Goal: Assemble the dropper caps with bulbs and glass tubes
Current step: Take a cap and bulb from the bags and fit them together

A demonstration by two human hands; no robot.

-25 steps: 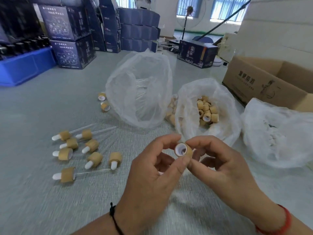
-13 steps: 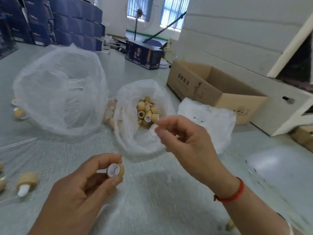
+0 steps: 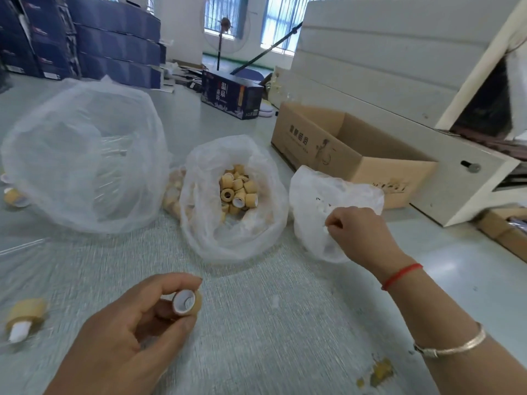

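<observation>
Now right hand [image 3: 360, 235] moved into bulb bag [image 3: 319, 195], fingers curled, contents unclear; left hand [image 3: 125, 337] still pinches cap [image 3: 186, 302].

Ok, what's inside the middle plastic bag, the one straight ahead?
The middle plastic bag holds loose tan caps, some showing white liners. More caps blur through its left wall; any underneath are covered.

Wood-look cap [image 3: 186, 302], translucent crinkled plastic bags [image 3: 85, 155]

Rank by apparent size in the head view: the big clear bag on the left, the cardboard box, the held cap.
1-2. Big clear bag and cardboard box: similar, box farther, so unsure.
3. Held cap.
</observation>
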